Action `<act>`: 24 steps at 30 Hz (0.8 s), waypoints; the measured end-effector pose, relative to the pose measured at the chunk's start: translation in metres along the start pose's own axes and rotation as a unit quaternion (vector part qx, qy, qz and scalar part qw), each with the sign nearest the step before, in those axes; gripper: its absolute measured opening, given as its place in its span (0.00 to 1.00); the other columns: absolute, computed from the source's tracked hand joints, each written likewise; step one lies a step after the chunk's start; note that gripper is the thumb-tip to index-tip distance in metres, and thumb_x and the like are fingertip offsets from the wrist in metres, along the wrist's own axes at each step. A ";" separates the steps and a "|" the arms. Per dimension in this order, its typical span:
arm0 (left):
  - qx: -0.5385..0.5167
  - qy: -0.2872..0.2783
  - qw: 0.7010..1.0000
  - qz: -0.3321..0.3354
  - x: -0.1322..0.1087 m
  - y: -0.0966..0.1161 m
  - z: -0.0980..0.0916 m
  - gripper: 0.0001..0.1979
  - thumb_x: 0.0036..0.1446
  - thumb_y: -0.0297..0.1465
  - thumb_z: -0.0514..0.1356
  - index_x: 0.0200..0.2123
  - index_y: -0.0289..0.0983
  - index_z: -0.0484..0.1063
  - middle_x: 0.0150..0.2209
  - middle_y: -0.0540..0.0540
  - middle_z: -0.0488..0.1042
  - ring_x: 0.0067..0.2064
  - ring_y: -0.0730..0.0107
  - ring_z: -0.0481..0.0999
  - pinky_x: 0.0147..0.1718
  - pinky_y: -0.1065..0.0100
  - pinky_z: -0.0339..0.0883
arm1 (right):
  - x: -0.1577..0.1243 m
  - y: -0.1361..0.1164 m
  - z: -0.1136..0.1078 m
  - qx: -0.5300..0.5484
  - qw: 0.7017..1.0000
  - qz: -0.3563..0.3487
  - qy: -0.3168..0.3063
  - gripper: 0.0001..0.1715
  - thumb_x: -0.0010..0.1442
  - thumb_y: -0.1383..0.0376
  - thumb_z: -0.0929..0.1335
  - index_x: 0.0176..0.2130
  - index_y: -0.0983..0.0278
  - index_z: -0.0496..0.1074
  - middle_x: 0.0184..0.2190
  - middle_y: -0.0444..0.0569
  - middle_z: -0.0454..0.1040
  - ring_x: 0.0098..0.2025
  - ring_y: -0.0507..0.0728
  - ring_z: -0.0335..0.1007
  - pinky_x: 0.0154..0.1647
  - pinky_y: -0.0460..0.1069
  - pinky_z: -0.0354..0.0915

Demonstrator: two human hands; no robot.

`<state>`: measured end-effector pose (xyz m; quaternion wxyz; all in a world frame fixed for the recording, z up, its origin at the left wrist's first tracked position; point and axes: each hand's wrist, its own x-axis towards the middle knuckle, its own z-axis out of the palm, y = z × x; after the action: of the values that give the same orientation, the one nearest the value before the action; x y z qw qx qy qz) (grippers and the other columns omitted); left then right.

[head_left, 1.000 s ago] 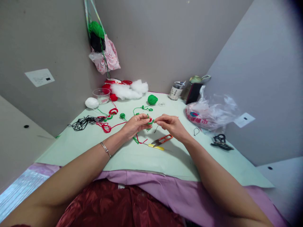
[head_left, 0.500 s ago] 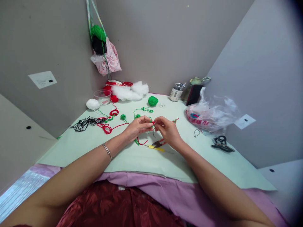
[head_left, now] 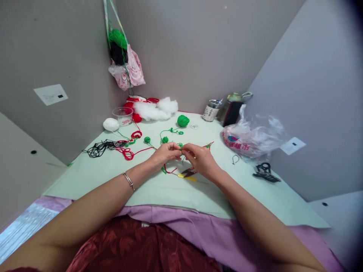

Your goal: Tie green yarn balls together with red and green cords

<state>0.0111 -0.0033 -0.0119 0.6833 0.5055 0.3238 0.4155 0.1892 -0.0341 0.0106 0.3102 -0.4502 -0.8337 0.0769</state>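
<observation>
My left hand (head_left: 165, 155) and my right hand (head_left: 202, 158) meet over the middle of the table, fingertips pinched together. Between them is a small piece of green yarn work (head_left: 180, 145), mostly covered by the fingers. A thin dark strand hangs below the fingertips. Under my right hand lie scissors (head_left: 188, 172) and a tool with a yellow handle (head_left: 187, 178), perhaps a crochet hook. Red yarn (head_left: 170, 171) trails on the table by my left hand. Two small green yarn balls (head_left: 146, 140) sit just beyond that hand, and a larger green ball (head_left: 183, 121) lies farther back.
To the left are tangled black cord (head_left: 103, 148), red yarn loops (head_left: 127, 154), a white ball (head_left: 111, 124) and a clear tub (head_left: 123, 115). White stuffing (head_left: 155, 109) lies at the back. A plastic bag (head_left: 249, 136), a can (head_left: 211, 111) and a black hair claw (head_left: 266, 173) stand right.
The fingertips of both hands have drawn closer around the piece. Red that showed between them is now hidden, and green shows there instead. Objects on the table stay where they were.
</observation>
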 end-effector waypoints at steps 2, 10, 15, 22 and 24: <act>0.016 -0.002 1.000 -0.006 0.001 -0.002 -0.001 0.11 0.44 0.30 0.70 0.29 0.33 0.72 0.31 0.48 0.74 0.34 0.73 0.74 0.41 0.65 0.69 | 0.000 -0.001 -0.001 -0.024 1.000 -0.015 0.003 0.09 0.65 0.65 0.63 0.37 0.60 0.73 0.33 0.47 0.75 0.28 0.51 0.65 0.31 0.46 0.58; -0.006 -0.010 0.999 -0.033 -0.001 0.000 0.000 0.13 0.44 0.30 0.70 0.29 0.34 0.69 0.31 0.49 0.72 0.33 0.73 0.74 0.41 0.65 0.69 | 0.005 -0.018 -0.009 0.269 0.958 0.075 0.063 0.11 0.64 0.57 0.64 0.38 0.61 0.69 0.38 0.50 0.75 0.25 0.50 0.67 0.25 0.47 0.62; -0.053 -0.025 0.998 -0.035 -0.004 0.008 0.002 0.15 0.45 0.31 0.71 0.33 0.34 0.70 0.34 0.49 0.74 0.35 0.74 0.74 0.45 0.64 0.67 | 0.009 -0.012 -0.018 0.446 0.881 0.155 0.013 0.15 0.63 0.52 0.65 0.36 0.60 0.62 0.22 0.40 0.70 0.20 0.49 0.64 0.21 0.44 0.59; -0.057 -0.029 0.997 -0.047 -0.005 0.011 0.002 0.14 0.48 0.30 0.70 0.34 0.34 0.69 0.35 0.50 0.73 0.33 0.76 0.74 0.47 0.63 0.69 | 0.013 -0.007 -0.031 0.480 0.856 0.149 0.122 0.14 0.60 0.55 0.70 0.34 0.62 0.66 0.16 0.36 0.60 0.17 0.46 0.49 0.19 0.43 0.46; -0.057 -0.028 0.997 -0.048 -0.004 0.010 0.002 0.14 0.48 0.30 0.70 0.35 0.34 0.69 0.35 0.50 0.73 0.33 0.76 0.74 0.46 0.63 0.69 | 0.013 -0.007 -0.033 0.482 0.852 0.147 0.140 0.14 0.59 0.56 0.70 0.34 0.63 0.66 0.16 0.36 0.59 0.17 0.46 0.48 0.19 0.43 0.45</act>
<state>0.0083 -0.0062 -0.0013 0.7390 0.4610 0.3041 0.3859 0.1982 -0.0324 0.0456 0.5871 -0.3679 -0.5635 0.4500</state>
